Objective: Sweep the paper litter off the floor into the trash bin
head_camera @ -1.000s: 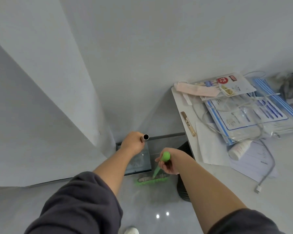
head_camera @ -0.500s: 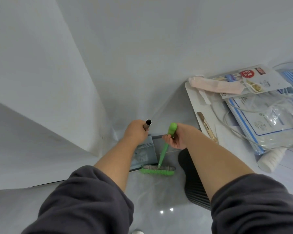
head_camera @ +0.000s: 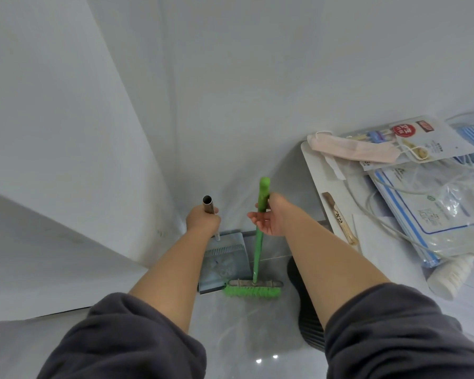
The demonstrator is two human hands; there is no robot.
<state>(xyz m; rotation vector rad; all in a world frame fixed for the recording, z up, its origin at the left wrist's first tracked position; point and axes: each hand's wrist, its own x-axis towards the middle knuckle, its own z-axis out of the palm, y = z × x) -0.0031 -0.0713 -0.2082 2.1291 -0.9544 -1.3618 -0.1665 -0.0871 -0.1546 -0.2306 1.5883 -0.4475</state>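
Left hand (head_camera: 203,221) curls its fingers round the metal handle of the dustpan (head_camera: 225,259); right hand (head_camera: 272,217) pinches the green broom (head_camera: 257,253), lower fingers spread, brush head just right of the pan.

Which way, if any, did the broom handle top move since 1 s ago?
Yes. Broom handle top rose in frame: from below the wooden stick to above it.

soft, even, cool light fills the frame and shadows stay faint. two small glare spots sit on the glossy floor (head_camera: 238,332) at lower centre. wide-angle distortion bends the wall (head_camera: 66,132) at left.
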